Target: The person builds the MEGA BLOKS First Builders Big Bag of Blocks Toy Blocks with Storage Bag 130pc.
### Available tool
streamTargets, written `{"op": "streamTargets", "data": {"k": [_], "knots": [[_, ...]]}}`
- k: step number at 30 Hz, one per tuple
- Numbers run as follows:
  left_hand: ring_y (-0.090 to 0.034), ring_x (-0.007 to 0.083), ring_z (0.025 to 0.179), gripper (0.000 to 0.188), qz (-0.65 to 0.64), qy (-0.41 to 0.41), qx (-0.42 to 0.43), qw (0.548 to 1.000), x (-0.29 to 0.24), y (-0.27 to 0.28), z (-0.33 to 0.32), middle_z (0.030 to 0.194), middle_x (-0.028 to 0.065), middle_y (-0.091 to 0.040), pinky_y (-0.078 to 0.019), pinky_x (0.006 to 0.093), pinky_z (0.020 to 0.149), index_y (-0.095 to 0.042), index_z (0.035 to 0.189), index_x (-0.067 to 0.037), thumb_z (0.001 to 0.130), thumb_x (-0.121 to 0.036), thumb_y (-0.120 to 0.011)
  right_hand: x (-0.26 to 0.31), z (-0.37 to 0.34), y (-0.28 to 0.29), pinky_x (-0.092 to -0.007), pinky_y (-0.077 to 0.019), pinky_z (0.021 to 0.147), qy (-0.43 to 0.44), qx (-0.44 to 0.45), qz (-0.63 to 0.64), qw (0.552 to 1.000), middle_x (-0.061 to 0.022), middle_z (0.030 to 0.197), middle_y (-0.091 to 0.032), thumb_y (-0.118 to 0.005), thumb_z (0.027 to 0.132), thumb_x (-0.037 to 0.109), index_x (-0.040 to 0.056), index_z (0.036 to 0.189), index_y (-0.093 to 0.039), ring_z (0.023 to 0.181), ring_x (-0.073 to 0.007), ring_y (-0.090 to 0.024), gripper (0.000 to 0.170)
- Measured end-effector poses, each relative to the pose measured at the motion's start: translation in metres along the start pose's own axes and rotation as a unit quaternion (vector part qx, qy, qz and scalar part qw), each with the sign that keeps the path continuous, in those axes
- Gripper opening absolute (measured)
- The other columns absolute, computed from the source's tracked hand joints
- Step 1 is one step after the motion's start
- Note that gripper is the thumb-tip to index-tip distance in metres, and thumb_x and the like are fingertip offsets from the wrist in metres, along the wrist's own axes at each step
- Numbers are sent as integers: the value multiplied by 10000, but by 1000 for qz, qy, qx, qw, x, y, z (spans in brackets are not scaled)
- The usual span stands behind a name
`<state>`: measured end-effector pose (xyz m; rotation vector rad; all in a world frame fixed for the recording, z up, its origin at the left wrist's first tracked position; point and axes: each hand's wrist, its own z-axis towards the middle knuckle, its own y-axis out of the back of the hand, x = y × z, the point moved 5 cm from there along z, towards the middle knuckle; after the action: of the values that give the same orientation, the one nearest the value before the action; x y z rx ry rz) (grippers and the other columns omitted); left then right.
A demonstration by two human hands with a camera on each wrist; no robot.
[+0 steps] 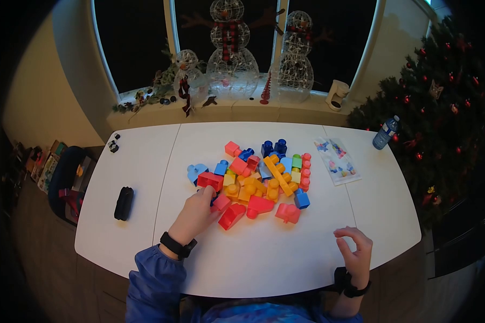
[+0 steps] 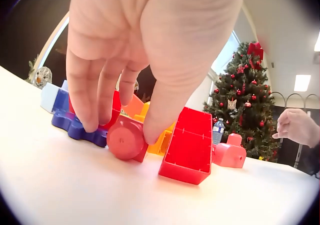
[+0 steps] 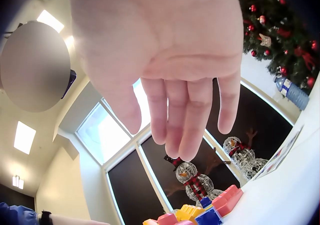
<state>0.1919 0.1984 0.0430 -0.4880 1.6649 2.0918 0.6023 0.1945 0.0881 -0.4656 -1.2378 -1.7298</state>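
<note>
My left hand (image 1: 195,213) reaches down at the near left edge of a pile of plastic building blocks. In the left wrist view its thumb lies against one side of a pink block (image 2: 126,138) with a round stud, and the fingers come down on the other side. A dark blue scalloped block (image 2: 77,126) sits under those fingertips. Beside the thumb lies a red block (image 2: 188,147), hollow side showing. My right hand (image 1: 357,252) hovers over the table's near right side, holding nothing, its fingers loosely bent.
Yellow blocks (image 1: 252,189) and a long orange piece (image 1: 279,176) lie in the pile. A picture sheet (image 1: 337,161) and a water bottle (image 1: 386,132) are at the right of the white table (image 1: 264,258). A black case (image 1: 124,203) lies left.
</note>
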Motion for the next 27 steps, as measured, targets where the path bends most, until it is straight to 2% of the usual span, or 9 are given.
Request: {"op": "streamTargets", "data": {"k": [6,9,10,12,15,19,22,27], "knots": [[-676,365,818,395,7,26,24,999,4,-6,9,947,189,-661,-558,406,722,-545,1044,-4,803,-120,-835,0,-7,3,-461,-548,1001,6,-2,-3,1000,-143,958,-775,-758,878,52,-6,986,-743,926,-315,-752,124],[-679,322,794,370,-27,31,5,999,3,6,5,940,179,-682,-557,378,711,-581,1056,7,795,-86,-826,2,-9,4,-445,-555,982,14,0,-7,1000,-146,958,-774,-760,875,48,-5,988,-744,923,-312,-752,127],[-678,306,797,364,-37,24,-32,999,-1,16,2,948,172,-687,-556,367,712,-601,1067,9,789,-73,-822,3,-9,5,-435,-560,967,18,-1,-10,1000,-146,959,-774,-760,873,46,-5,988,-744,922,-310,-752,126],[-678,274,802,360,-58,9,-102,993,-15,45,-11,965,159,-699,-554,346,715,-640,1089,14,779,-47,-813,4,-10,5,-412,-571,931,16,0,-11,1000,-146,963,-774,-761,870,39,-4,988,-744,921,-306,-752,127],[-667,252,790,355,-72,-52,-84,993,-75,72,-27,964,131,-697,-551,327,712,-687,1098,6,760,-11,-795,8,-9,3,-380,-581,874,6,8,-4,1000,-145,972,-773,-762,866,28,-5,991,-746,920,-301,-751,131],[-657,323,940,367,-100,-155,87,979,-107,27,-35,1022,140,-670,-562,389,826,-705,1110,0,752,-32,-778,12,-7,-6,-368,-583,851,20,22,-3,1000,-146,979,-773,-766,862,23,-6,1003,-750,928,-299,-751,145],[-643,359,1029,375,-63,-125,202,969,-96,-10,-36,1065,163,-646,-552,411,895,-711,1119,6,757,-68,-773,15,-6,-9,-367,-583,855,27,30,-3,999,-147,982,-773,-769,861,26,-6,1011,-753,934,-299,-751,154],[-638,364,1079,411,-26,-99,243,965,-89,-24,-34,1124,175,-637,-545,405,931,-704,1157,15,766,-89,-777,14,-6,-9,-366,-581,858,14,33,-5,999,-147,985,-773,-770,860,24,-6,1015,-754,937,-300,-751,159]]}}
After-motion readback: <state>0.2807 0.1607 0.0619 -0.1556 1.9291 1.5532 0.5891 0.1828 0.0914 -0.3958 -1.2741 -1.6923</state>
